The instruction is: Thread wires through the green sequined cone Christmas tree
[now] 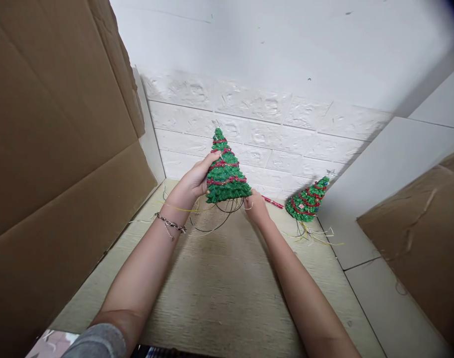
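Observation:
A small green Christmas tree [227, 171] with red garland bands and a star at its tip is held up over the table. My left hand [199, 176] grips its left side, thumb across the front. At its lower right corner, my right hand [256, 205] has its fingers closed by the base; what they pinch there is partly hidden. Thin dark and pale wires [215, 226] hang in loops beneath the tree. A second Christmas tree [307, 201], also with red garland and a silver star, leans against the right-hand panel, with loose yellow and white wires below it.
A red patterned stick [272, 202] lies by the white brick-textured wall [249, 129]. Large cardboard [63, 149] stands along the left, and more cardboard [416, 238] is at the right. The wooden tabletop [219, 293] stretches beneath my arms.

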Available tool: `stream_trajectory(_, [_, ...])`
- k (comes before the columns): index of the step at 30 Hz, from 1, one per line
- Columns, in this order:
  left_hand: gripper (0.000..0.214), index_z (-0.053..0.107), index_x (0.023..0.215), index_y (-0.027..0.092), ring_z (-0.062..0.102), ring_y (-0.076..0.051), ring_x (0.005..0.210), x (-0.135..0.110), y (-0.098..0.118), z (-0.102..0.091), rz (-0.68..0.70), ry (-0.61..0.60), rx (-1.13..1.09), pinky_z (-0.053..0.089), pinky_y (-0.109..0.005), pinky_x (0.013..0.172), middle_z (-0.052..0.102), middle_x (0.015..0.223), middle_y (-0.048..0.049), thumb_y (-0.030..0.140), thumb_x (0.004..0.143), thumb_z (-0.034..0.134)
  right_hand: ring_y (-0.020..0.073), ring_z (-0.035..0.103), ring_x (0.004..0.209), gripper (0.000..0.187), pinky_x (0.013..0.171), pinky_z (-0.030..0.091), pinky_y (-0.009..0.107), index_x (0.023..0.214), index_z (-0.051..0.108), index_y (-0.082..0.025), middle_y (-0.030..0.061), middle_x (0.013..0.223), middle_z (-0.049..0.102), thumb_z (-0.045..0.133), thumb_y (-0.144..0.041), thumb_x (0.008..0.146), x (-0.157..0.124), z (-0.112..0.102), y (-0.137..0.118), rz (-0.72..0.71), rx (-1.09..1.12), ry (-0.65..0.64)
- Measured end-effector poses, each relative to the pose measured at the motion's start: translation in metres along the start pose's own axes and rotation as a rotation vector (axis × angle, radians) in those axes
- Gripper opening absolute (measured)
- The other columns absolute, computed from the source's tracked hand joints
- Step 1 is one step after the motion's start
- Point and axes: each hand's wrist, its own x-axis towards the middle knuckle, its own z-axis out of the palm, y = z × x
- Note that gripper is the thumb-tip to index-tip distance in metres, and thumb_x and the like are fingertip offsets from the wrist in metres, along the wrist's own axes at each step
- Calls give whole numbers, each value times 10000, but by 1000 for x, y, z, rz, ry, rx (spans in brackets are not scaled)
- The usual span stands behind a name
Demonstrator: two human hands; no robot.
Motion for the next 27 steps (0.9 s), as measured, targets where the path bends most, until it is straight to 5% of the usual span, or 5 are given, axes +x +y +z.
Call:
stream_trajectory(4, [193,564,839,151,583,-118,556,-1,-5,3,-39,-44,2,516,-239,587,640,662,-15,318,758,619,190,598,726,315,670,383,276,1050,570,-175,73,783,658,301,-291,933,2,-24,4,142,174,177])
stream_trajectory(9, [205,561,826,151,590,-129,594,-1,-10,7,-26,-103,57,507,-251,609,628,666,-8,337,753,601,158,619,672,221,683,438,282,920,544,-203,32,779,674,430,-379,851,7,-38,5,134,771,387])
stream_trajectory(17, [366,629,883,119,611,-185,725,-9,-17,11,-57,-277,101,494,-298,703,657,735,-43,433,697,657,153,615,815,434,717,484,284,847,607,-187,33,863,670,565,-587,684,8,-50,-11,85,1335,189])
stream_trajectory(27, [356,661,871,110,562,-129,624,-12,-18,14,-107,-362,118,458,-257,645,655,701,-37,416,689,674,216,574,1137,618,951,462,391,1008,656,-226,67,1185,646,468,-744,727,-2,-63,-13,-18,1452,47])
